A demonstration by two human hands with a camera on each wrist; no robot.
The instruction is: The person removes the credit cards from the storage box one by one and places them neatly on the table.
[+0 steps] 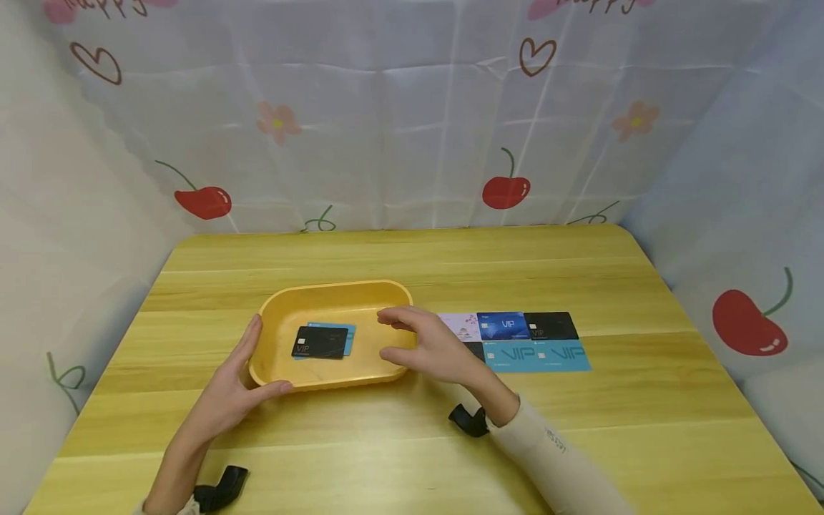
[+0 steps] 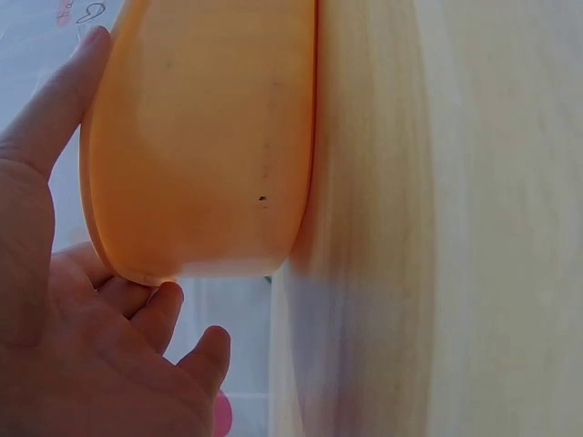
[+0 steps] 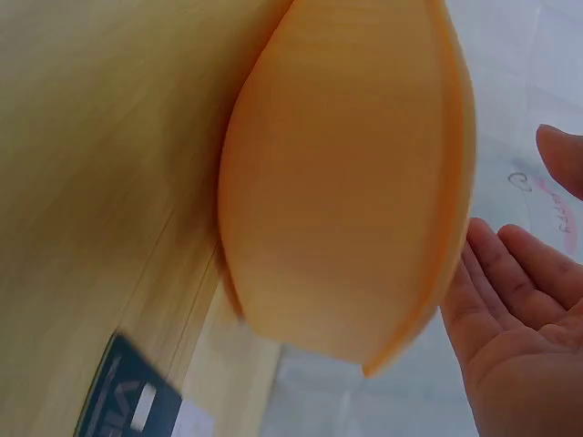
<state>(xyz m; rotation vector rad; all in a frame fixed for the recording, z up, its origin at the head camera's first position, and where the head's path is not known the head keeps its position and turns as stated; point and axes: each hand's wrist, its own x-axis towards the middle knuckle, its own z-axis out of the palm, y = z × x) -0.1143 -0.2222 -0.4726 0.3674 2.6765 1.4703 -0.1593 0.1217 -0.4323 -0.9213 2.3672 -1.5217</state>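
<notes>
At the lower left of the head view, a black wrist mount is sitting beside the left wrist. Above it, the left hand is gripping the left end of a yellow tray in a wide span: its thumb is lying along the near rim, and its fingers are reaching round the left end. In the left wrist view, the tray is filling the upper middle, and the hand is entering from the left edge.

The tray is standing over the wooden table, left of centre. Inside it, a black VIP card is lying on a blue card, whose upper and right edges are showing.

At the centre, the right hand is hanging over the tray's right end, thumb and fingers spreading wide and holding nothing; whether it is touching the rim, I cannot tell. Below it, a second mount is showing by a pale sleeve.

Right of centre, more cards are lying in two rows. The upper row is running from a pale floral card through a dark blue card to another black card. The lower row is showing a dark card, partly hidden by the right hand, then two light blue cards.
</notes>
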